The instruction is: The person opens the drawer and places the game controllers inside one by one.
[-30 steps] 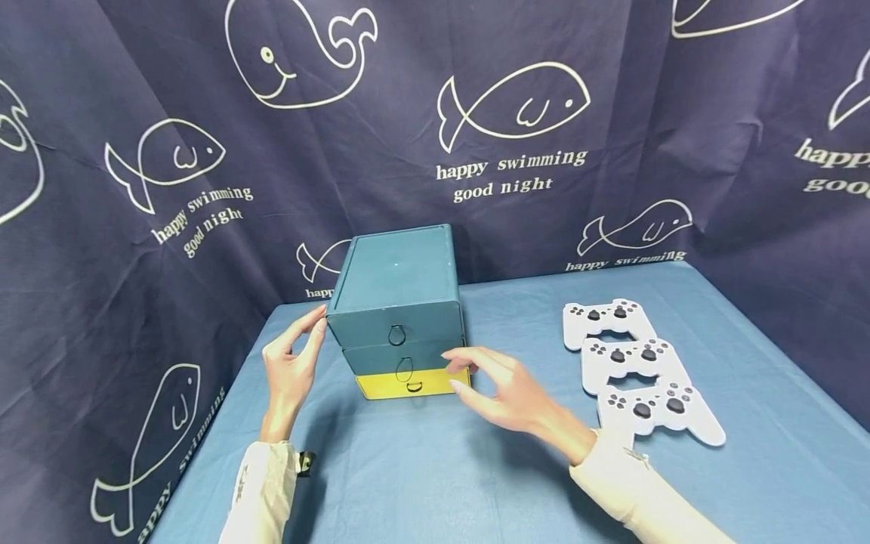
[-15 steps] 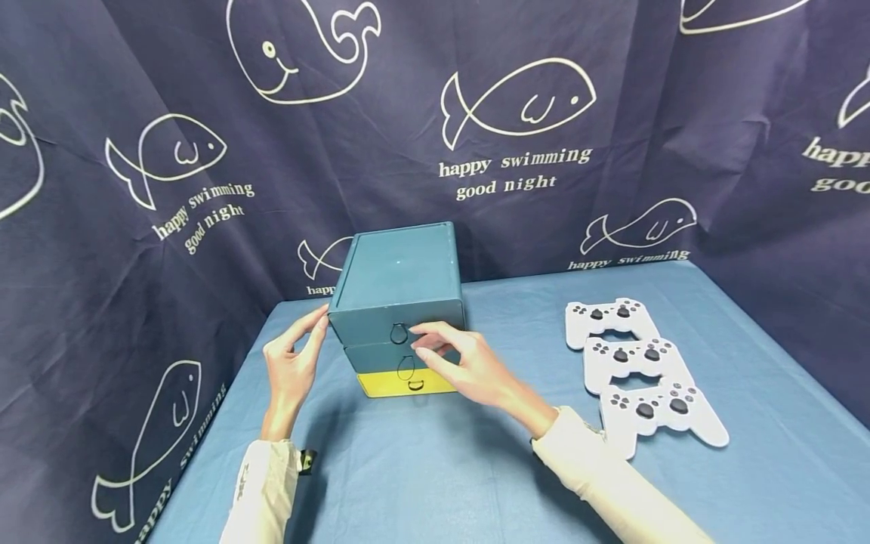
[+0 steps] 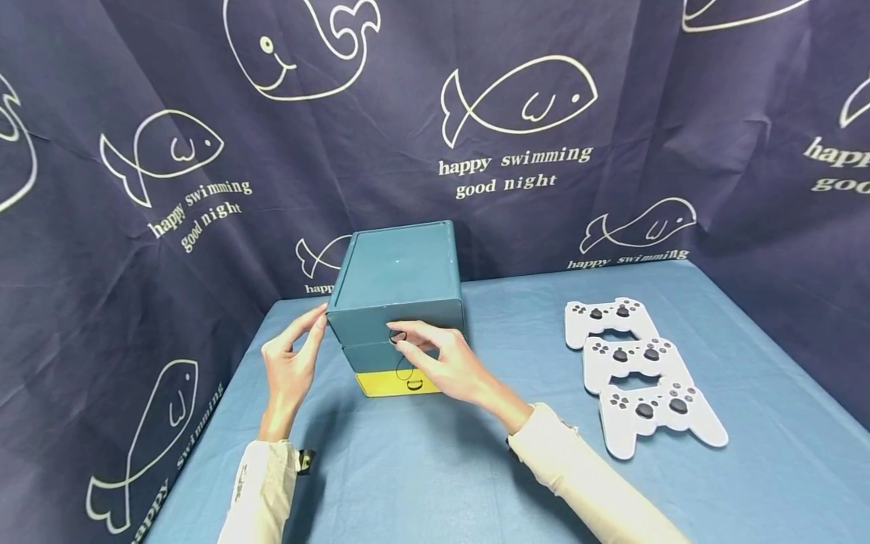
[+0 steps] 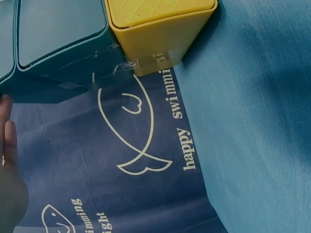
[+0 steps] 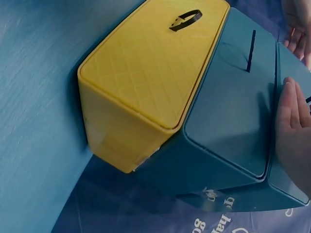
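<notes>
A stacked drawer unit (image 3: 404, 264) stands at the back of the table, with two teal drawers above a yellow one (image 3: 381, 385). All three drawers look closed. My left hand (image 3: 291, 370) touches the unit's upper left front edge with its fingertips, fingers fairly straight. At the top drawer's front, my right hand (image 3: 448, 366) has thumb and index finger spread around the black loop handle (image 3: 398, 337); they do not visibly pinch it. In the right wrist view, the right hand's straight fingers (image 5: 285, 104) lie close to the teal front, and the loop there is mostly hidden.
Several white game-controller shapes with black sticks lie overlapping on the right of the blue table, including the nearest controller (image 3: 655, 415). A dark blue cloth (image 3: 516, 227) with white fish prints hangs behind and at both sides. The middle drawer has a thin loop handle (image 3: 405, 369).
My right hand has moved left and upward from the unit's lower right side to the top drawer's loop handle. The left hand has stayed at the unit's left edge.
</notes>
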Action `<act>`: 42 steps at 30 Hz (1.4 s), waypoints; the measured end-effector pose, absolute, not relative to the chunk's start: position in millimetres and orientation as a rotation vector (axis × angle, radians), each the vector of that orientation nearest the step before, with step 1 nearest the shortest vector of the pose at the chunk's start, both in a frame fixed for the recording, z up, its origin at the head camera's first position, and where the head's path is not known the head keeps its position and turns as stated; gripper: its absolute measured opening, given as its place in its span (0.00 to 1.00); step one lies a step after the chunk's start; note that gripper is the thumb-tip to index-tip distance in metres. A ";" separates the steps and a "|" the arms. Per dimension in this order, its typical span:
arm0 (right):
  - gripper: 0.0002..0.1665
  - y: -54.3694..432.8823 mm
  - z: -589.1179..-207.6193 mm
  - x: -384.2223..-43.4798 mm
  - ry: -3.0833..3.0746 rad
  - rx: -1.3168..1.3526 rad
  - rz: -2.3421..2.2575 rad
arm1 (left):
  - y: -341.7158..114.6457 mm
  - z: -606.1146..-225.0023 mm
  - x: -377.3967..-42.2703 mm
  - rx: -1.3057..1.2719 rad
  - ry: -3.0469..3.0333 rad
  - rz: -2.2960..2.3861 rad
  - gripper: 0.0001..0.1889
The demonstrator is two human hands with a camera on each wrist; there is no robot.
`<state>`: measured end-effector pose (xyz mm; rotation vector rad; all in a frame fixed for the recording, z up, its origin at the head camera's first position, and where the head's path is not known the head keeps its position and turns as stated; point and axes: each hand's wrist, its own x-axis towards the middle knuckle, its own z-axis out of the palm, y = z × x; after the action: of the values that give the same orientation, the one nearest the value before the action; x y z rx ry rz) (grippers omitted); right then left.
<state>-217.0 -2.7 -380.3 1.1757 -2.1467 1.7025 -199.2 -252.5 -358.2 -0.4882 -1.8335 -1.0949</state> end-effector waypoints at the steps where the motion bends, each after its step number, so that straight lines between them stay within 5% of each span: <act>1: 0.21 -3.6 -380.3 -217.5 -2.146 1.179 1.712 | -252.6 -358.4 -199.4 -0.489 -1.833 -1.095 0.14; 42: 0.20 -15.2 -391.4 -194.5 -1.961 1.183 1.832 | -258.1 -369.0 -208.4 -0.491 -1.822 -1.074 0.12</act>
<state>-194.5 -15.2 -391.4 1.1828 -1.9610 1.8321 -208.4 -258.1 -369.0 -0.4915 -1.8224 -1.0744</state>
